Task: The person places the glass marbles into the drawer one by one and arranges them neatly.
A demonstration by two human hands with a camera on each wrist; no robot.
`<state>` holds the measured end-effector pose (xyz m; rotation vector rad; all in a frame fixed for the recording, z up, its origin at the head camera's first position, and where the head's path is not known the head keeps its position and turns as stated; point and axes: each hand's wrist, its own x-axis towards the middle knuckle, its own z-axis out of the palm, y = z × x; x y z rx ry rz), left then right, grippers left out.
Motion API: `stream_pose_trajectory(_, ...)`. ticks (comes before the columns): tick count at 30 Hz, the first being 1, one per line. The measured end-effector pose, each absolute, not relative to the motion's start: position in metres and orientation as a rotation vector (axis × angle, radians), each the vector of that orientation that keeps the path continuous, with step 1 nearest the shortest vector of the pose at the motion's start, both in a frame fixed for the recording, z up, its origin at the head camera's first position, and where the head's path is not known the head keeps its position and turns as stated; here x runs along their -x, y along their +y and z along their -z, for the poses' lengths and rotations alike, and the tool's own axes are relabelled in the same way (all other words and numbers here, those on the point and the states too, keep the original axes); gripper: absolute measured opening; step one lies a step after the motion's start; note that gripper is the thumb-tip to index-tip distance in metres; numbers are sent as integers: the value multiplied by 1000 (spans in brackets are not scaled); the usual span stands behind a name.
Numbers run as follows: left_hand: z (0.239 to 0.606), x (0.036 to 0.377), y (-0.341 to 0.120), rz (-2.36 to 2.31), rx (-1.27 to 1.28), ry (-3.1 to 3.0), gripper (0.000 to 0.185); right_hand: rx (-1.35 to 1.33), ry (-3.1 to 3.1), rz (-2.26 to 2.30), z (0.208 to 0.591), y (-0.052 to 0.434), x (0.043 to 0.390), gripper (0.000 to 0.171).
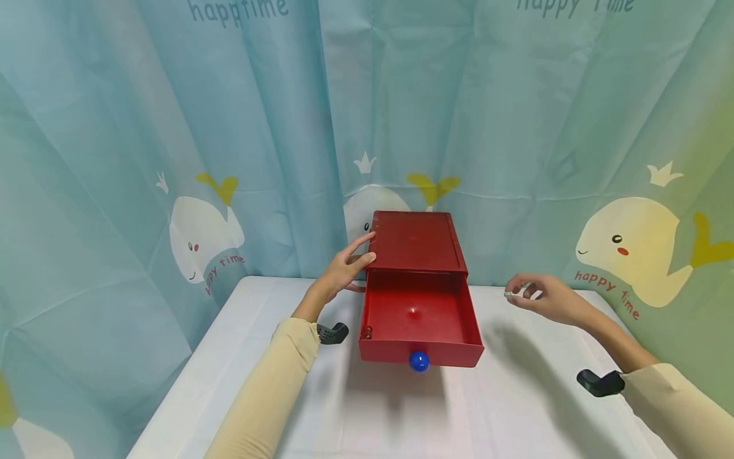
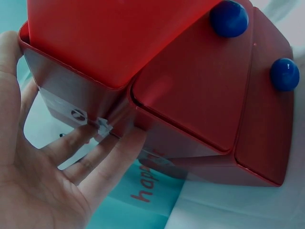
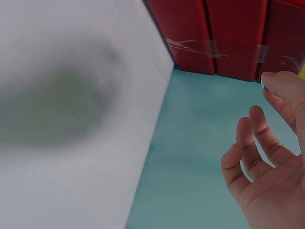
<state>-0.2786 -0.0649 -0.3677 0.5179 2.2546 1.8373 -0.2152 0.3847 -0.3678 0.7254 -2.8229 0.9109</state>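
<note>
A red drawer unit (image 1: 415, 241) stands on the white table, its top drawer (image 1: 421, 352) pulled out toward me. A blue round knob (image 1: 419, 361) sits on that drawer's front. Inside, a small reddish-brown item (image 1: 367, 332) lies in the front left corner. My left hand (image 1: 341, 273) presses the unit's left side with fingers spread and mostly straight; the left wrist view shows lower drawers with blue knobs (image 2: 285, 74). To the right of the unit, my right hand (image 1: 553, 299) is raised above the table, pinching a tiny pale object (image 1: 508, 294) between thumb and index finger, mostly hidden by the fingertips.
The white table (image 1: 229, 382) reaches back to a blue-green curtain (image 1: 275, 127) printed with whales, close behind the unit. Clear tape (image 3: 213, 49) runs across the unit's right side. Dark wrist straps with camera mounts (image 1: 600, 383) stick out from both forearms.
</note>
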Motion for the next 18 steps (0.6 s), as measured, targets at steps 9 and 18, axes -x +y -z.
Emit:
stream_pose_trajectory(9, 369, 280, -66, -1839, -525, 2243, 60, -754, -2734, -888, 351, 386, 216, 11)
stream_pose_trajectory(18, 369, 280, -66, -1842, -522, 2239, 61, -771, -2670, -883, 335, 385, 216, 11)
